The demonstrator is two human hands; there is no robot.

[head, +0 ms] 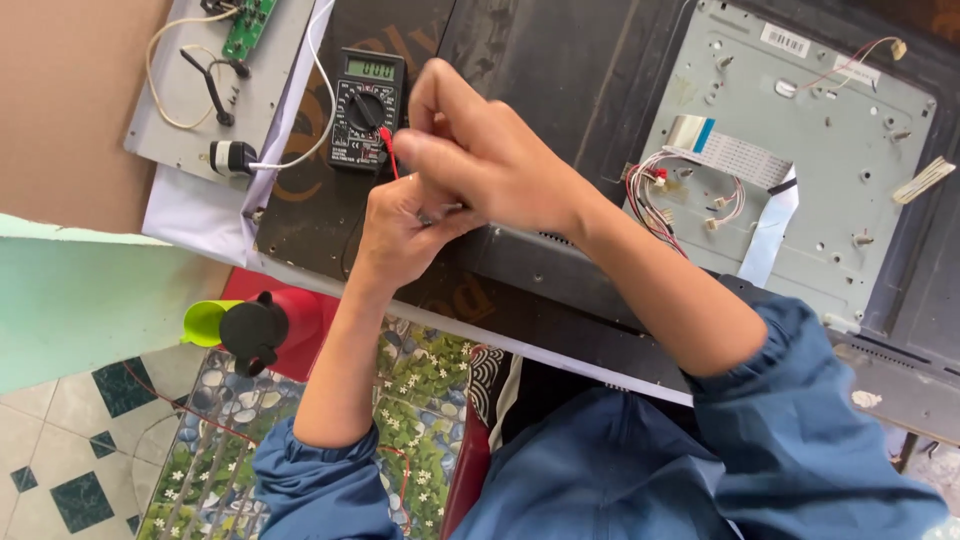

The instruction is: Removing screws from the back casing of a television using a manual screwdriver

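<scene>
Red probe [388,150] sits pinched between the fingers of the right hand [480,150], just beside the multimeter [368,108], whose display is lit. The left hand [405,235] is curled shut on something small, hidden. Both hands work close together mid-surface; the metal panel [800,150] lies well apart.

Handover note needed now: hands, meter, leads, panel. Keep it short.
Left hand and right hand meet over the dark back panel, pinching something small; what it is stays hidden.
Red probe lead runs from the hands to the black multimeter, which lies flat, display lit.
Grey metal chassis with loose wire bundle lies right, untouched.
No result visible yet.
</scene>
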